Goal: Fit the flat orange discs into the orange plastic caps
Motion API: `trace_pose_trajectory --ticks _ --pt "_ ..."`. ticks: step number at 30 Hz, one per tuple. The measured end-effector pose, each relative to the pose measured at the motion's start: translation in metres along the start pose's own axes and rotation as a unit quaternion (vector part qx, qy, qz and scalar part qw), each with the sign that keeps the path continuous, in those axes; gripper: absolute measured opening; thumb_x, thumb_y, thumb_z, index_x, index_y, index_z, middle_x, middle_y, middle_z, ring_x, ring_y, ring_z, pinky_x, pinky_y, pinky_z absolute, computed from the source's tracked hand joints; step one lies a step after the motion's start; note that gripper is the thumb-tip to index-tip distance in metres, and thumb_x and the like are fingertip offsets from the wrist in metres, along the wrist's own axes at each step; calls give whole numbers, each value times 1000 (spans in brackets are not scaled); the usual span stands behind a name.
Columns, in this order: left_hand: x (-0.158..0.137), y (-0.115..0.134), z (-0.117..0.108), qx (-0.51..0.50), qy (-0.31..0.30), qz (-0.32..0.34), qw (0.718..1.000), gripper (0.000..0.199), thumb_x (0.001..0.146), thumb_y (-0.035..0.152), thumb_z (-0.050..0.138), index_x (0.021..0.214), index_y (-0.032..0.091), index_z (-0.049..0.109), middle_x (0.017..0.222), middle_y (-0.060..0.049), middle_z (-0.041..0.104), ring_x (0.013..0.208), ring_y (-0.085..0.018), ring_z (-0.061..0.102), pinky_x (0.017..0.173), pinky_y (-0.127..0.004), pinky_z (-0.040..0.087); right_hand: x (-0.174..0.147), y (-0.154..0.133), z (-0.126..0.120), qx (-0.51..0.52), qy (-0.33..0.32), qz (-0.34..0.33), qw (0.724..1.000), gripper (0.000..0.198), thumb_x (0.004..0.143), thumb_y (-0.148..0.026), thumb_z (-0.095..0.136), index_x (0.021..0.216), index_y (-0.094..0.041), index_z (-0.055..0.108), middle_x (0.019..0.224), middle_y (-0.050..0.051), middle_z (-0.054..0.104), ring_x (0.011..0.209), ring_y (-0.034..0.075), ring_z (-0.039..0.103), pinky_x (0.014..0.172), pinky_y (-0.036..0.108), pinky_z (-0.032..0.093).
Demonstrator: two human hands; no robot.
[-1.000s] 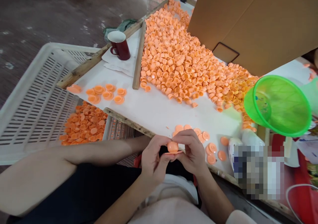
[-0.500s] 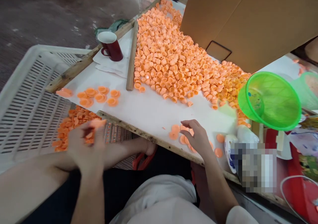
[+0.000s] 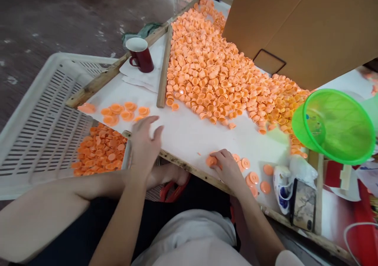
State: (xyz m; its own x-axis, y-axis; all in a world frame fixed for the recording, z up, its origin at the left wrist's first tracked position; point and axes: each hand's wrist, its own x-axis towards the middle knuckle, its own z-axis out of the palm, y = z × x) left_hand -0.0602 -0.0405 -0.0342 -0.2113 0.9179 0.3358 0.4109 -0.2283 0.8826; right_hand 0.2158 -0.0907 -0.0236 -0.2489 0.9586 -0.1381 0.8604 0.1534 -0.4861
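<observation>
My left hand (image 3: pixel 145 146) is over the table's front edge with its thumb and fingers spread, and no piece shows in it. Just beyond it lies a group of orange discs with cup-like tops (image 3: pixel 126 112). At the front of the white tabletop (image 3: pixel 183 130), my right hand (image 3: pixel 229 170) has its fingers curled onto a round orange plastic disc (image 3: pixel 210 161), pinching its edge. More flat orange discs (image 3: pixel 253 178), some with a raised ring in the middle, lie scattered beside that hand. Behind them spreads a large heap of small orange cups (image 3: pixel 206 69).
A white slatted crate (image 3: pixel 38 112) at the left holds loose orange pieces (image 3: pixel 103 150). A maroon mug (image 3: pixel 142 57) stands behind a wooden strip (image 3: pixel 164 69). To the right are a green basin (image 3: pixel 333 126), a phone (image 3: pixel 304 205) and a large cardboard box (image 3: pixel 304 30).
My left hand has moved right and up from over the crate to the table edge, and the orange piece is gone from it. My right hand has closed its fingers down onto a disc.
</observation>
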Motion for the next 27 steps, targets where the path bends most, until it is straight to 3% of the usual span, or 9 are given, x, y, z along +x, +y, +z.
trace_pose_trajectory --ticks 5,9,12,15,18,21,23,27 --pt "42 1 67 -14 -23 10 1000 34 86 33 56 115 15 54 121 -10 54 108 -24 54 90 -47 46 -6 6 -4 42 22 0 999 15 79 -12 52 91 -21 56 94 5 54 83 20 53 73 36 46" --pt "57 -7 79 -19 -31 7 999 35 87 34 54 117 15 53 118 -10 55 101 -22 57 85 -43 49 -15 6 -7 92 22 22 995 3 81 -19 53 82 -21 56 82 2 56 68 15 52 63 31 44" --pt "56 -16 77 -9 -45 -6 999 31 86 34 56 110 14 57 109 -9 60 96 -21 58 84 -43 49 -18 3 -2 168 23 52 984 6 83 -27 55 83 -21 57 75 0 57 62 14 52 59 29 43" --pt "41 -18 74 2 -67 -46 997 24 79 28 63 99 15 64 92 -8 66 85 -21 60 83 -41 47 -13 -3 2 313 33 63 947 12 80 -30 59 88 -21 57 84 2 61 70 15 58 65 30 47" --pt "10 -3 71 -70 -95 -124 985 25 76 27 64 100 18 66 87 -5 68 77 -18 61 77 -34 49 -4 -11 4 433 54 32 899 15 76 -33 64 79 -19 57 93 5 62 84 17 59 72 30 49" --pt "-27 20 70 -198 -93 -183 958 32 72 31 68 102 20 65 90 -3 67 79 -16 61 74 -29 50 7 -18 7 483 101 25 869 17 75 -34 64 73 -19 56 87 4 62 82 16 58 69 28 49" --pt "-48 34 70 -259 -79 -214 939 36 69 31 71 102 19 65 88 -2 67 80 -15 62 73 -28 51 13 -23 9 507 118 35 853 17 73 -31 67 83 -21 58 90 3 62 78 15 58 67 28 49" --pt "-68 47 69 -317 -89 -252 910 37 70 29 71 106 20 66 92 -3 68 83 -16 62 76 -28 51 20 -33 15 539 84 43 837 30 72 -27 69 99 -23 57 93 2 62 71 12 57 63 27 49"
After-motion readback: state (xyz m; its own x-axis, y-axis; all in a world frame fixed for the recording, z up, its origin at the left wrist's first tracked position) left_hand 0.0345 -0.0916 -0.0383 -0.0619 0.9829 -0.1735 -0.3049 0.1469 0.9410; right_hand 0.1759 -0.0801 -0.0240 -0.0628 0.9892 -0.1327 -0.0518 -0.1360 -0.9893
